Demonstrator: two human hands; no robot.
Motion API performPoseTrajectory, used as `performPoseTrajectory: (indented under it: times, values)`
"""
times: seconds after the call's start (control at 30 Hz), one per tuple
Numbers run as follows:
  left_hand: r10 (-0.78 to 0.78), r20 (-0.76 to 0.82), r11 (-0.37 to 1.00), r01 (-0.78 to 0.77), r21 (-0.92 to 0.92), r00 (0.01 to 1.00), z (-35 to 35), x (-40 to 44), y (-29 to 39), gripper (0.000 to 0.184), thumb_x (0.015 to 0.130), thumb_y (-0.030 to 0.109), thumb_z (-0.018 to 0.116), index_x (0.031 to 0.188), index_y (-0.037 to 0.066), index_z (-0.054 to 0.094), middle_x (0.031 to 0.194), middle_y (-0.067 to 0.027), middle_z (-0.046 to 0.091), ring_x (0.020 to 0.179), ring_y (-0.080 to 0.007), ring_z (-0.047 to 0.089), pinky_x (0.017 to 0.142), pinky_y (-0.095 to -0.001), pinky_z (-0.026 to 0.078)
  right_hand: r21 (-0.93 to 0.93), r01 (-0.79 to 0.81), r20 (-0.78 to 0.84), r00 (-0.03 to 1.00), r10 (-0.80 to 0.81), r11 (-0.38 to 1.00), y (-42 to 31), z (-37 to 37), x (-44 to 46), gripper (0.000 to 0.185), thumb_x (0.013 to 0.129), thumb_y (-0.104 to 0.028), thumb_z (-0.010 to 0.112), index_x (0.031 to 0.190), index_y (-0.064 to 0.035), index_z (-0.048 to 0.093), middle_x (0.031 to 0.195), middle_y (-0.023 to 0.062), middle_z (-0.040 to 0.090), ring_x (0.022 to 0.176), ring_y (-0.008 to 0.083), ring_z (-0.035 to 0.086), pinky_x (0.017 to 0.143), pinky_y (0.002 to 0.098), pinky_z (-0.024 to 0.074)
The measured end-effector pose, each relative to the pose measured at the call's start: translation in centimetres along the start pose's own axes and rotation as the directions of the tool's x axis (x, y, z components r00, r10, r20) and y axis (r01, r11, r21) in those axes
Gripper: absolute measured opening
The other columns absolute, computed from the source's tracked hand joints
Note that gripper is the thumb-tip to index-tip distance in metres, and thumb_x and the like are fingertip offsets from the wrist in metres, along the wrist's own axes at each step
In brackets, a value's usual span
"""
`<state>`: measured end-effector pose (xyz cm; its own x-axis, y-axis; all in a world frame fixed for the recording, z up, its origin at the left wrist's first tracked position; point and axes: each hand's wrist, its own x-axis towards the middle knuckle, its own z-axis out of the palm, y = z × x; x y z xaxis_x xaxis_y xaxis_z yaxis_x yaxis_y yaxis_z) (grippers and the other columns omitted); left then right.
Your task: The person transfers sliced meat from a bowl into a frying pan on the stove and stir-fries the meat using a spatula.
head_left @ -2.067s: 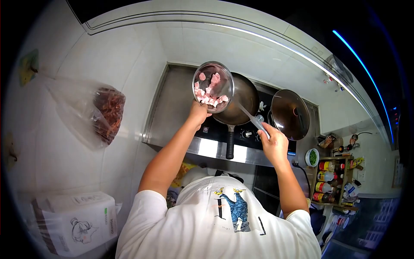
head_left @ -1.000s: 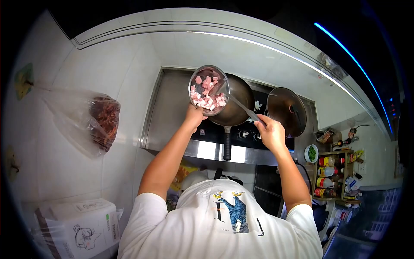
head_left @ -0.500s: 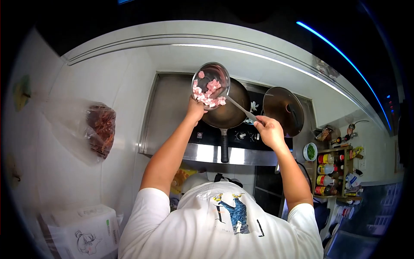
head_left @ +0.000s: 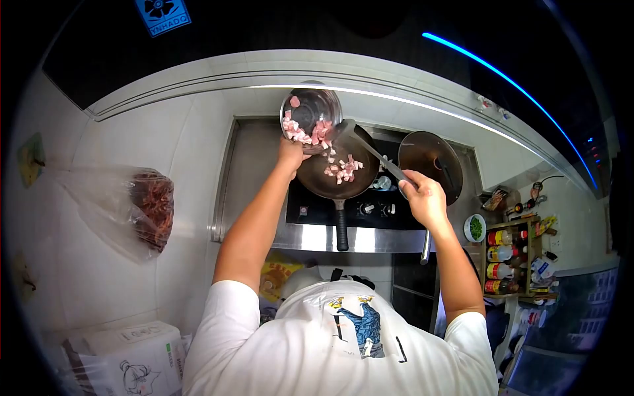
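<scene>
Meat bits (head_left: 343, 170) in pan (head_left: 316, 178) btwn hands, rest in tilted bowl (head_left: 329, 103); L hand (head_left: 290, 156) closed on bowl's near edge, R hand (head_left: 423, 196) wrapped round spatula (head_left: 381, 158), tip by bowl's mouth; blue label (head_left: 162, 14), approx. "YNHADO", well beyond L hand.

Now tipping part of the diced meat (head_left: 342, 173) from the glass bowl (head_left: 308, 111) in the left hand (head_left: 290, 156) into the previously bare pan (head_left: 322, 186). Scattering a loose cluster around the pan's middle, and shifting the spatula (head_left: 381, 156) in the right hand (head_left: 424, 198) back to the bowl's rim.
</scene>
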<state>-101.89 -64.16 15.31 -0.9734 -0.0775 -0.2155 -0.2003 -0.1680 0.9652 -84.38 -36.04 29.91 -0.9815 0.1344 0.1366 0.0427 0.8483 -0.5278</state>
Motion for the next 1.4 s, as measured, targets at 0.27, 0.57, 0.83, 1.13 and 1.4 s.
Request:
performPoseTrajectory:
  times: [0.27, 0.57, 0.83, 1.13, 1.4]
  values:
    - [-0.139, 0.095, 0.986, 0.147, -0.078, 0.986, -0.1, -2.2, 1.1, 0.030, 0.094, 0.003, 0.045, 0.121, -0.009, 0.047, 0.116, -0.0200, 0.059, 0.100, -0.0305, 0.064, 0.080, -0.0405, 0.059, 0.371, -0.056, 0.095, 0.995, 0.022, 0.927, -2.1, 3.5, 0.7, 0.036, 0.088, -0.027, 0.065, 0.116, -0.0039, 0.065, 0.106, 0.0187, 0.068, 0.099, 0.0280, 0.067, 0.086, 0.0325, 0.0495]
    - [0.069, 0.078, 0.989, -0.078, 0.124, 0.995, -1.1, -0.5, 0.0, 0.051, 0.088, -0.003, 0.041, 0.138, 0.005, 0.036, 0.124, -0.0171, 0.055, 0.108, -0.0277, 0.060, 0.084, -0.0378, 0.055, -0.094, 0.109, 0.038, 0.994, -0.106, 0.990, -0.7, 2.2, -0.2, 0.030, 0.083, -0.025, 0.068, 0.109, -0.0102, 0.069, 0.094, 0.0170, 0.069, 0.089, 0.0342, 0.066, 0.078, 0.0412, 0.0511]
    - [0.135, -0.055, 0.911, -0.102, 0.399, 0.989, -0.6, -1.0, 0.7, 0.062, 0.083, 0.001, 0.044, 0.144, 0.005, 0.031, 0.128, -0.0274, 0.054, 0.120, -0.0391, 0.053, 0.100, -0.0397, 0.042, 0.089, 0.038, -0.026, 0.999, -0.036, 0.995, -1.3, 0.1, -0.2, 0.031, 0.086, -0.021, 0.066, 0.112, -0.0050, 0.067, 0.094, 0.0177, 0.070, 0.085, 0.0302, 0.068, 0.078, 0.0333, 0.0508]
    - [0.121, -0.001, 0.929, -0.113, 0.352, 0.993, -0.4, -0.7, 0.6, 0.061, 0.084, 0.003, 0.045, 0.143, 0.000, 0.031, 0.129, -0.0260, 0.055, 0.120, -0.0381, 0.054, 0.101, -0.0388, 0.041, 0.199, 0.017, -0.051, 0.999, -0.007, 0.980, -2.2, 4.2, 1.7, 0.035, 0.087, -0.025, 0.067, 0.113, -0.0023, 0.065, 0.096, 0.0157, 0.071, 0.084, 0.0232, 0.068, 0.078, 0.0313, 0.0499]
    - [0.235, -0.042, 0.789, -0.166, 0.592, 0.971, -0.9, -2.6, 3.2, 0.060, 0.086, 0.004, 0.042, 0.144, -0.001, 0.029, 0.129, -0.0275, 0.054, 0.118, -0.0399, 0.054, 0.100, -0.0403, 0.043, 0.107, -0.086, 0.053, 0.995, 0.081, 0.991, -0.6, 2.7, -0.6, 0.033, 0.086, -0.030, 0.065, 0.112, -0.0089, 0.067, 0.097, 0.0171, 0.070, 0.092, 0.0335, 0.067, 0.081, 0.0391, 0.0508]
